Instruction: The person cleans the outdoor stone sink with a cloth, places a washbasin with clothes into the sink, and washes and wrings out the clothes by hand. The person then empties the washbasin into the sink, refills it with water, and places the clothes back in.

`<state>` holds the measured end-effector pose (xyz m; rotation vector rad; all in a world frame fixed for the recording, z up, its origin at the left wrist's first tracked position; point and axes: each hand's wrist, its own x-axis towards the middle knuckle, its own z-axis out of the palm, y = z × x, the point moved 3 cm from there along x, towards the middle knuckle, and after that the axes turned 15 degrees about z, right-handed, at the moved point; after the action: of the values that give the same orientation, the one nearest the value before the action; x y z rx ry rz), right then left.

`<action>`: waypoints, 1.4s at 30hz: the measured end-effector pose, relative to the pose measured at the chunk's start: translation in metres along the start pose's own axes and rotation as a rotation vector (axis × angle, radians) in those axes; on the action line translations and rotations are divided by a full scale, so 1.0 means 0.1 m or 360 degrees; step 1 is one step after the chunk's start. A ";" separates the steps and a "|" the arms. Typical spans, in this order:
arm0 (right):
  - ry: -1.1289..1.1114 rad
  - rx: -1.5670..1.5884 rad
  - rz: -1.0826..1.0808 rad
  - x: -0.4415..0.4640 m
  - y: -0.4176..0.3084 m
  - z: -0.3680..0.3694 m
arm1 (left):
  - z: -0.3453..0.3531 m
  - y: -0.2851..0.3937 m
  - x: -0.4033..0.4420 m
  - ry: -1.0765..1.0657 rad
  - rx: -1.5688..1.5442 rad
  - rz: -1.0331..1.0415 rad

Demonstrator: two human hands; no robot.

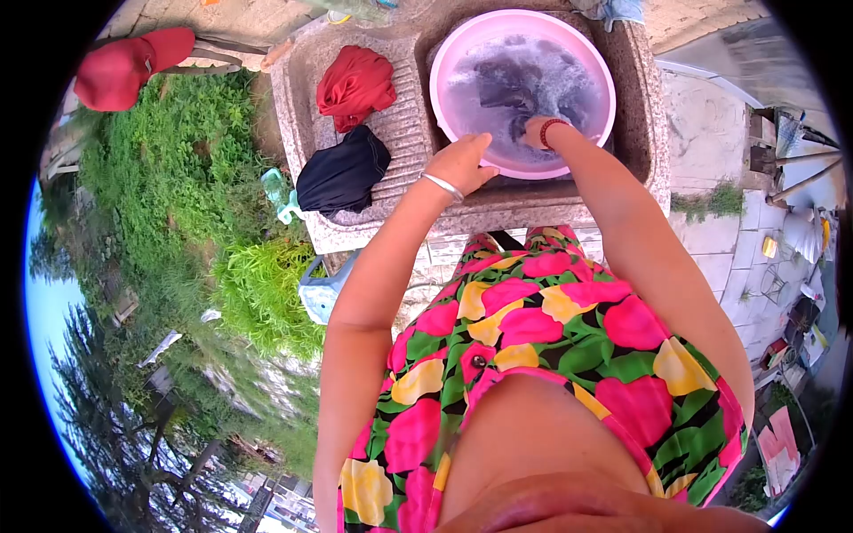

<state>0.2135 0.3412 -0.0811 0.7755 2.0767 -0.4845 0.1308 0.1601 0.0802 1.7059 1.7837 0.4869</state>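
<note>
A pink plastic basin (447, 107) full of cloudy, foamy water stands in the right bowl of a stone sink. Dark cloth (508, 84) lies partly under the suds. My left hand (460, 166), with a silver bangle at the wrist, grips the near left rim of the basin. Inside the basin, my right hand (538, 133) is closed on the dark cloth at the water's surface. Its fingertips are partly hidden by water, and a red beaded bracelet circles that wrist.
On the sink's ribbed washboard (410, 133) lie a red cloth (355, 84) and a black cloth (343, 173). A light blue cloth (619, 11) hangs over the back right corner. A grey-blue plastic stool (322, 291) stands below left, beside green plants.
</note>
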 end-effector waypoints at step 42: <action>-0.0539 0.3804 -0.0339 -1.14 0.13 -0.74 | -0.09 0.04 0.51 0.1168 -0.2618 -0.0310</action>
<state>0.2308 0.3543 0.0540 1.3110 0.2686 -2.9411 0.1296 0.2117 0.0803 0.1538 1.0806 1.9154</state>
